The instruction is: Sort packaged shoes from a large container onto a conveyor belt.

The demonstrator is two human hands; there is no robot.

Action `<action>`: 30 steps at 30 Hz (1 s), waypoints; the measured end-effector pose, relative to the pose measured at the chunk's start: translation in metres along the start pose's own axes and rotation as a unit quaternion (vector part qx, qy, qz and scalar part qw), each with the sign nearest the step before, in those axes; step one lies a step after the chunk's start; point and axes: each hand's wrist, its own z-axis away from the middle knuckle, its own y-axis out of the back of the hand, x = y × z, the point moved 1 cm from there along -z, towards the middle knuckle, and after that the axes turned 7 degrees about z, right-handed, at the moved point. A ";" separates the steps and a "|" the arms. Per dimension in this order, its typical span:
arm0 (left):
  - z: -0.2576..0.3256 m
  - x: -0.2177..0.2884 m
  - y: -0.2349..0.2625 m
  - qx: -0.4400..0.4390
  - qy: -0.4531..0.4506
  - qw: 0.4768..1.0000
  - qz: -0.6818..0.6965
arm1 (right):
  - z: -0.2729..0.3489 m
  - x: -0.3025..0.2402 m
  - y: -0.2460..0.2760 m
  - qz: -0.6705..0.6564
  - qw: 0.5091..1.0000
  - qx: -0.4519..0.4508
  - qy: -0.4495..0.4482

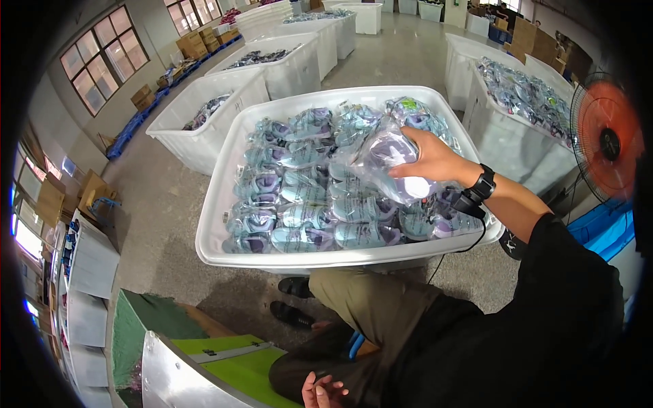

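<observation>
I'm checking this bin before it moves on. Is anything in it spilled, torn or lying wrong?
Nothing stands out. The white bin holds bagged shoes laid in rough rows, none over the rim. One bagged pair is raised above the rest only because the right hand grips it. The left hand rests low, away from the bin.

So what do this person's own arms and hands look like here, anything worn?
The right hand is bare, with a black wristwatch and a small black device strapped beside it, trailing a thin black cable. A black sleeve covers the upper arm. The left hand is bare, with nothing worn in view.
</observation>
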 end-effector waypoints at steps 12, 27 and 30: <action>-0.013 -0.012 0.020 0.072 0.019 0.996 -0.052 | -0.145 0.039 0.044 -0.049 0.969 -0.238 -0.042; -0.032 -0.032 0.044 0.137 0.053 0.965 -0.218 | -0.211 0.260 -0.120 0.260 0.958 -0.024 -0.118; -0.036 -0.035 0.043 0.125 0.052 0.960 -0.246 | -0.196 0.269 -0.144 0.304 0.930 -0.115 -0.173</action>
